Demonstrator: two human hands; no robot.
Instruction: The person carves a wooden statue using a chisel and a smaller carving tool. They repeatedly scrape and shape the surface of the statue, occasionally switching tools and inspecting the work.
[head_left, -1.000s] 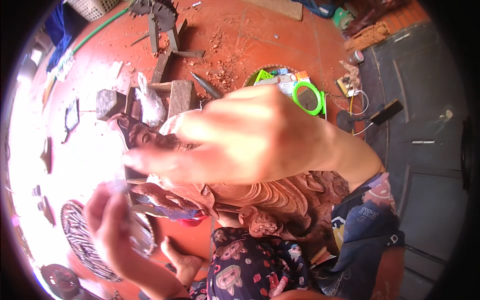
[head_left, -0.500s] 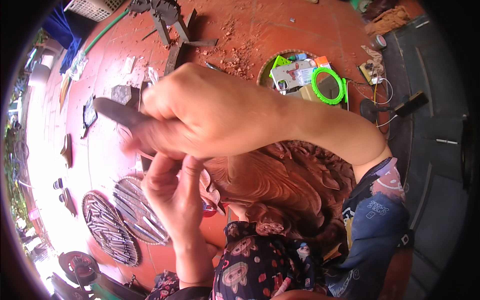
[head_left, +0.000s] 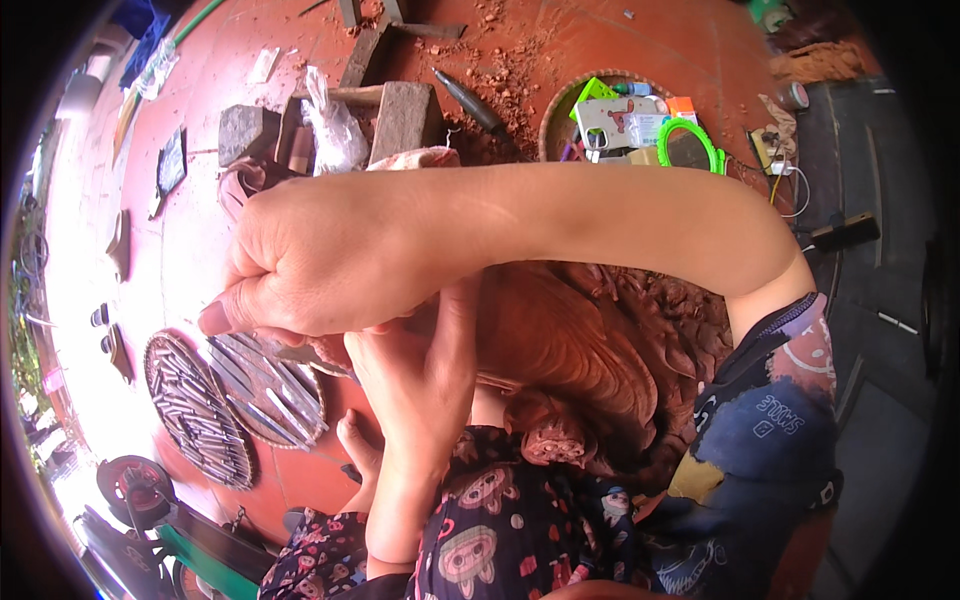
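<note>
Here, nearest to me, my left hand [head_left: 420, 370] rises from my patterned lap and presses against the carving [head_left: 580, 350], a big reddish wooden piece resting across my knees. Its fingers curl up under my other hand, and I cannot tell whether they pinch anything. My right hand [head_left: 310, 265] crosses in front of the carving's left end as a tight fist, thumb pointing left. It seems clenched round something, but the fist hides what, so I cannot tell.

Just left of the carving and below my fist, two round woven trays [head_left: 195, 410] lie side by side on the red floor [head_left: 600, 40], both filled with slim metal chisels.

Beyond the carving, past my right forearm, stand wooden blocks [head_left: 405, 115] with a crumpled plastic bag [head_left: 335, 130] between them. A dark tool handle [head_left: 470, 100] lies just right of the blocks amid wood chips.

Farther off, above the carving's right half, a round basket [head_left: 560, 115] holds small boxes and a green-rimmed mirror [head_left: 690, 145]. Right of that basket, cables trail onto a dark mat [head_left: 880, 260].
</note>
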